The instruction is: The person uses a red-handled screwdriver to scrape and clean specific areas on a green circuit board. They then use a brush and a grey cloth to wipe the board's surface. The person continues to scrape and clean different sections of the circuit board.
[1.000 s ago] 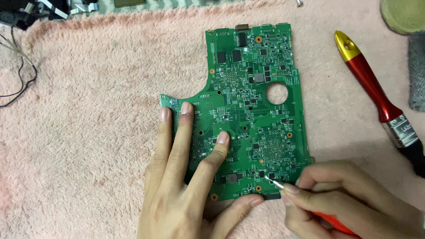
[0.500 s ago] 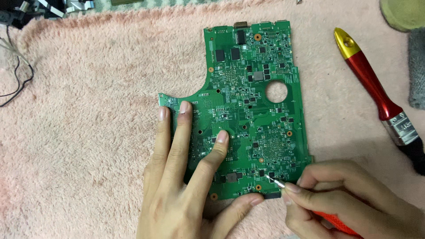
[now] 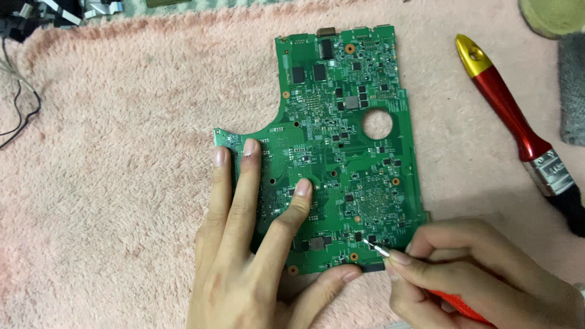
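We see a green circuit board (image 3: 341, 152) lying flat on a pink fluffy towel (image 3: 122, 152), its long side running away from us, with a round hole in its right half and a curved cutout along its left edge.

Left hand (image 3: 244, 256): fingers spread flat over the lower left part of the board, palm down. Two fingertips reach the board's left tab, another sits further in near the middle, and the thumb presses against the near edge. No grip here, just an open hand holding the board down.

Right hand (image 3: 481, 274): grip pinched shut on a small screwdriver (image 3: 426, 283). The orange handle shows under the fingers; the thin metal tip (image 3: 372, 245) points up and left and touches the board close to its near right corner, just beside a small black chip.

Off to the right, well apart from the board, a paintbrush (image 3: 518, 131) with a red handle and gold end lies at a slant on the towel, its metal band and dark bristles toward the right frame edge. A grey cloth (image 3: 573, 91) sits at the right edge, and a yellow-green round thing (image 3: 551, 15) at the top right corner, cut off. Black wires (image 3: 21, 109) trail at the far left; some dark parts (image 3: 42, 12) lie at the top left, too small to tell apart.
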